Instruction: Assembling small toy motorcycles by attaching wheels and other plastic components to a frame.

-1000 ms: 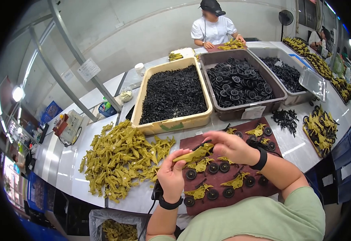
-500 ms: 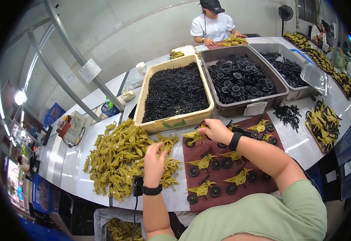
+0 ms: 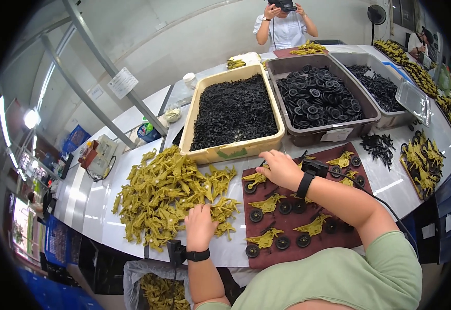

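My left hand [image 3: 200,227] is at the right edge of a heap of yellow-green plastic parts [image 3: 158,199], its fingers reaching over the nearest pieces and the thumb apart. I cannot see anything held in it. Over the upper left of a maroon mat [image 3: 308,204], my right hand [image 3: 281,169] hovers with thumb and forefinger apart and nothing visible between them. Just left of it lies a yellow-green toy motorbike body [image 3: 256,179] with a black wheel [image 3: 250,187]. Several similar bodies [image 3: 264,239] rest in rows on the mat with black wheels beside them.
Beyond the mat stand a cream tub [image 3: 279,139] of small black parts, a brown-grey tub [image 3: 308,137] of black wheels and a grey tub [image 3: 390,121]. Loose black pieces [image 3: 377,149] and a loaded tray [image 3: 415,186] lie right. A co-worker [image 3: 283,31] is across the table.
My left hand has lowered onto the edge of the heap. My right thumb and fingers have parted above the upper-left toy body. The co-worker has raised both hands to the cap.
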`<state>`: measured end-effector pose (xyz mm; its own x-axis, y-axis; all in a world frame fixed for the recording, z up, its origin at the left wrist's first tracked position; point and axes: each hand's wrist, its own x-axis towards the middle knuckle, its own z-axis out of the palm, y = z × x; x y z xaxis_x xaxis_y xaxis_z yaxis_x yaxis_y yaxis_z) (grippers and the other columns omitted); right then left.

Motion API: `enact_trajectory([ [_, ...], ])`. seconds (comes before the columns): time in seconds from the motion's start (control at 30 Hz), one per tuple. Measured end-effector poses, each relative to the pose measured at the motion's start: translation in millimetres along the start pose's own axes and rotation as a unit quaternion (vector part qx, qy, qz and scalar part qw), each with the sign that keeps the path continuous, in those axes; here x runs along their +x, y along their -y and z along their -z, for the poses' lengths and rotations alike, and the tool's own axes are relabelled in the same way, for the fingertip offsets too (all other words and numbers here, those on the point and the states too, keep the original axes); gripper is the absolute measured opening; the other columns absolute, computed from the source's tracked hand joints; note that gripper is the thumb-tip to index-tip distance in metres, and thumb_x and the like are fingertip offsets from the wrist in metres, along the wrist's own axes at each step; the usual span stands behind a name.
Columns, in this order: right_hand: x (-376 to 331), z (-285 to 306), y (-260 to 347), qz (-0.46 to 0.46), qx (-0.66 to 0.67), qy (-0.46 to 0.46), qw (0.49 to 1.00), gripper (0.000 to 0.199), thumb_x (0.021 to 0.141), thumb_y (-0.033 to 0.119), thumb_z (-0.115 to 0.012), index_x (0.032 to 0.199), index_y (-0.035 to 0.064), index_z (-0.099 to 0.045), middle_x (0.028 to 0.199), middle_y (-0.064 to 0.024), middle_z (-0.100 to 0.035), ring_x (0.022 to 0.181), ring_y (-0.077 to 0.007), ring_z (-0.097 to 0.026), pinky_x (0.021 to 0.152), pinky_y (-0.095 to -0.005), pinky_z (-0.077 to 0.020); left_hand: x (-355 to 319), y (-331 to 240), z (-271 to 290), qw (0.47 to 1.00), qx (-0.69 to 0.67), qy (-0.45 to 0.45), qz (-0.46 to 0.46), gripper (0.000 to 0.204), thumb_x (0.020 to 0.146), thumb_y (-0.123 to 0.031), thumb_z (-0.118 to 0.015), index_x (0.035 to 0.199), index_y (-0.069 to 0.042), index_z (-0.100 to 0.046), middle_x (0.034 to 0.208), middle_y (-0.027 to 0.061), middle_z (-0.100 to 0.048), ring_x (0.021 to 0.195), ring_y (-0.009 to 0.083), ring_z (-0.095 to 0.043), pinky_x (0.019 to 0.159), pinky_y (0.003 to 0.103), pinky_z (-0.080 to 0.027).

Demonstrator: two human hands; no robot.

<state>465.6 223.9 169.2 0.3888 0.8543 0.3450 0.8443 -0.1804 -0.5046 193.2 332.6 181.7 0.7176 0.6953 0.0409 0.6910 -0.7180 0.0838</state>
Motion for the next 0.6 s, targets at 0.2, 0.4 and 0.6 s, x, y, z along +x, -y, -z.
enact_trajectory([
  [0.2,-10.6,-2.0,-4.1,0.002,0.079,0.046,0.996,0.031,0.089,0.025,-0.058,0.11,0.0025,-0.058,0.101,-0.0162,-0.061,0.095,-0.0339,-0.059,0.086,-0.0441,-0.0457,5.2,-2.6,-1.4,0.994,-0.093,-0.036,-0.046,0.055,0.068,-0.016,-0.078,0.118,-0.007,-0.058,0.112,0.0125,-0.056,0.11,0.0303,-0.05,0.093,0.042,-0.041],
  [0.4,-14.7,9.4,4.0,-0.007,0.14,0.093,0.986,0.024,0.088,0.018,-0.056,0.103,0.0004,-0.061,0.094,-0.0166,-0.063,0.092,-0.0328,-0.06,0.083,-0.0401,-0.0482,9.8,28.0,-3.8,0.984,-0.167,-0.044,-0.035,0.046,0.075,-0.005,-0.07,0.119,-0.003,-0.056,0.114,0.0158,-0.057,0.111,0.0334,-0.05,0.097,0.039,-0.04],
  [0.6,-21.2,14.5,4.7,0.013,0.157,0.087,0.984,0.023,0.088,0.018,-0.058,0.099,-0.0012,-0.063,0.089,-0.0181,-0.064,0.087,-0.0335,-0.062,0.079,-0.0404,-0.0496,14.7,31.1,-9.7,0.995,-0.1,0.004,-0.017,0.047,0.073,-0.012,-0.07,0.117,-0.002,-0.058,0.104,0.0174,-0.064,0.1,0.0355,-0.057,0.088,0.043,-0.046],
])
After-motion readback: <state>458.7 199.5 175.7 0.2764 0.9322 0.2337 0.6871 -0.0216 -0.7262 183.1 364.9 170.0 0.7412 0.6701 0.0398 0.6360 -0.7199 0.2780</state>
